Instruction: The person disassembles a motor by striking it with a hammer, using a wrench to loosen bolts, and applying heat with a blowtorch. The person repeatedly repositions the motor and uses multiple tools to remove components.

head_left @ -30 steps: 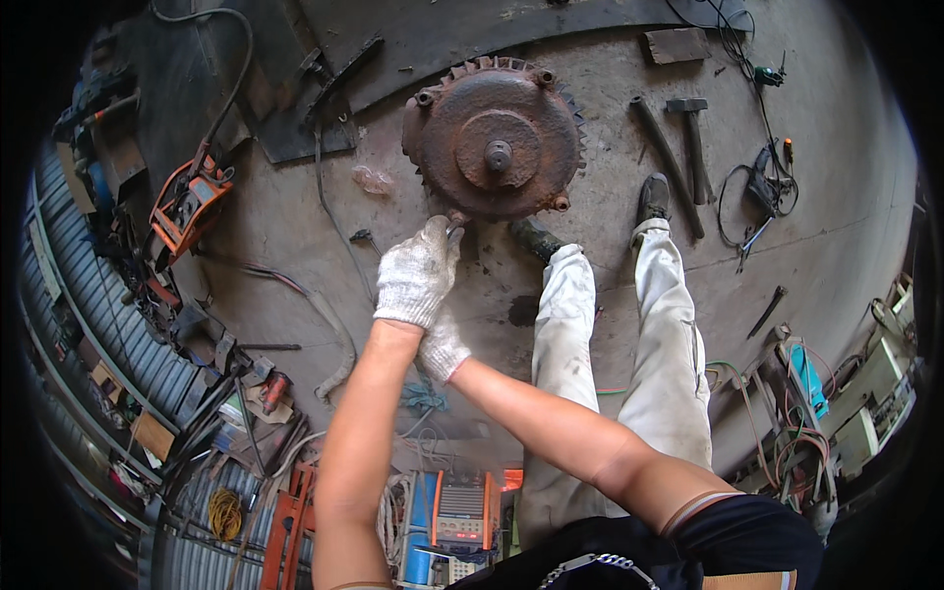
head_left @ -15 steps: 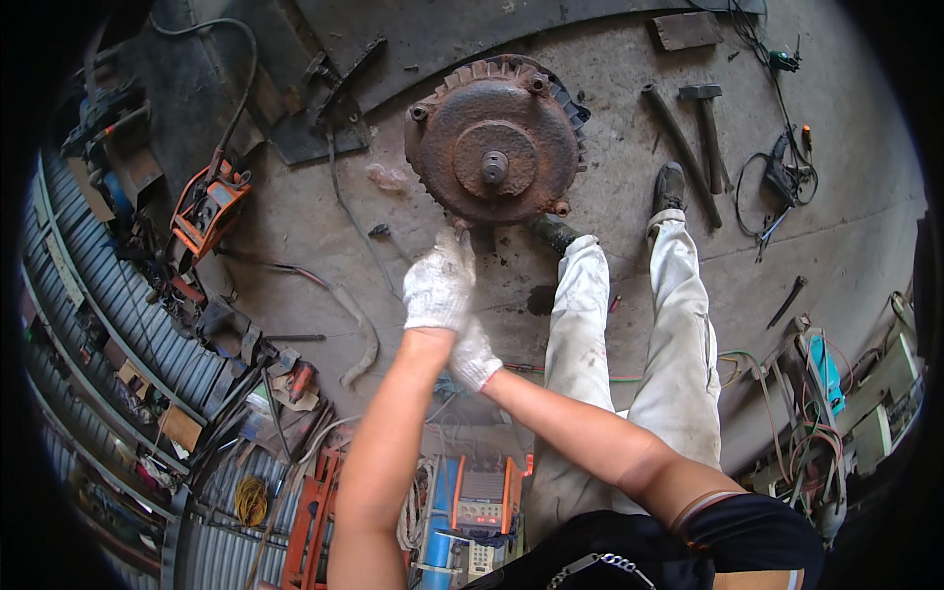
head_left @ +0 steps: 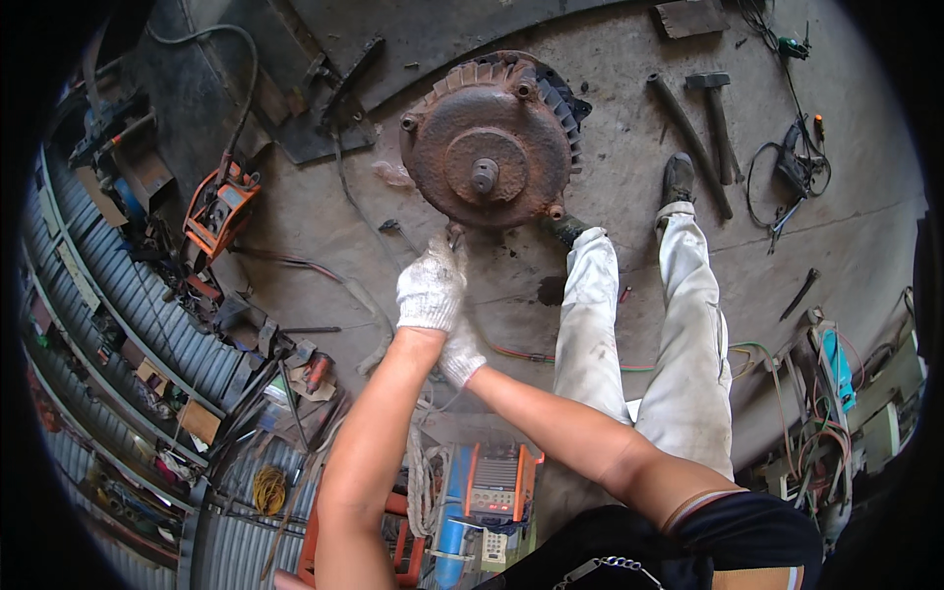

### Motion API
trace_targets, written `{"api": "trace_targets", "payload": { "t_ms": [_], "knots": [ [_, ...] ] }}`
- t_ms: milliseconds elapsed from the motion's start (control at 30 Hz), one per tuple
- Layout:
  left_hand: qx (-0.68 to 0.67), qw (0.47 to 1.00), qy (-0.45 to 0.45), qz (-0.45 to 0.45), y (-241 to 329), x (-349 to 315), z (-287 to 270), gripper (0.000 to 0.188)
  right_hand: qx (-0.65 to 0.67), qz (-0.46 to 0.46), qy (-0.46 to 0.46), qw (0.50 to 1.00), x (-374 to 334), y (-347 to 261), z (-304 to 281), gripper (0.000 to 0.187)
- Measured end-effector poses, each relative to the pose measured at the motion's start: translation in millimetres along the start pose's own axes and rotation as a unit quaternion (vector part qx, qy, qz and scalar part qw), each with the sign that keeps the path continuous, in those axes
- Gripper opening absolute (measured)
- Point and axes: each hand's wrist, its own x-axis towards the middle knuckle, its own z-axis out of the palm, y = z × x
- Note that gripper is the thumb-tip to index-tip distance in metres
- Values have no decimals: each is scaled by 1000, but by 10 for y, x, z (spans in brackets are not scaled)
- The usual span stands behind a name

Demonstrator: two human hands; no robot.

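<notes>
A rusty round electric motor (head_left: 442, 162), finned around its rim and with a short shaft at its centre, stands on the floor ahead of me. In a white knit glove, my left hand (head_left: 431, 285) is closed, its fingertips at the bolt lug on the motor's near edge. Whatever lies inside those fingers is hidden by the glove. My right hand (head_left: 459, 356), gloved the same way, reaches across from the right just below and behind the left one. Its fingers are covered by the left hand.
A hammer (head_left: 718, 128) and a metal pipe (head_left: 688, 143) lie right of the motor, near my boot (head_left: 678, 177). Farther right is a corded power tool (head_left: 790, 172). An orange machine (head_left: 221, 211) with cables sits left. An orange-framed power unit (head_left: 497, 482) stands near me.
The whole view has shifted slightly, so the motor and my hands sit a little farther left. Both hands stay together at the motor's near edge.
</notes>
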Motion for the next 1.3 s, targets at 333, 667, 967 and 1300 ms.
{"api": "trace_targets", "payload": {
  "t_ms": [333,667,967,1300],
  "knots": [
    [-7,999,-7,-52,118,14,-38,32,-96,-39,20,994,-65,-21,-127,40],
    [-57,994,-15,-93,153,31,-83,33,-337,-220,-116,908,429,-342,-1765,46],
    [-194,972,22,-129,29,-97,-13,33,-568,82,368,732,2219,-1128,-6258,70],
    [-122,921,-39,-368,-64,-116,-89,40,-654,110,280,694,2982,-1483,-7614,49]
  ]
}}
